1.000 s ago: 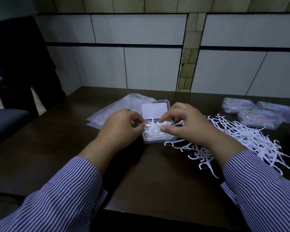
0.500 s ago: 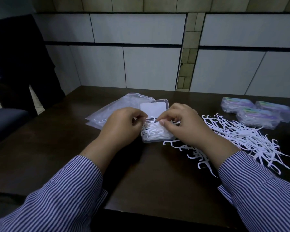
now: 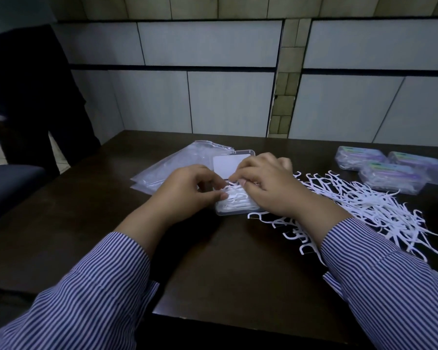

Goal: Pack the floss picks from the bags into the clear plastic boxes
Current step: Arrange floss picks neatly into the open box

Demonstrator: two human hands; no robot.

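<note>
An open clear plastic box [image 3: 228, 210] sits mid-table, its lid [image 3: 225, 162] tilted back with a white label inside. White floss picks [image 3: 234, 198] fill the box. My left hand [image 3: 187, 190] sits at the box's left side, thumb and fingers curled against the picks. My right hand [image 3: 266, 188] covers the box's right side, fingertips pressing down on the picks there. A loose pile of floss picks [image 3: 364, 205] spreads over the table to the right, partly under my right forearm.
Empty clear bags [image 3: 177, 162] lie behind my left hand. Several closed, filled boxes [image 3: 395, 170] stand at the back right. The dark table [image 3: 225, 269] meets a tiled wall. A chair [image 3: 8, 183] and a dark-clothed person [image 3: 33, 92] are at the left.
Both hands have stayed over the box, shifting slightly; my right hand moved further over the picks and presses them lower into the box.
</note>
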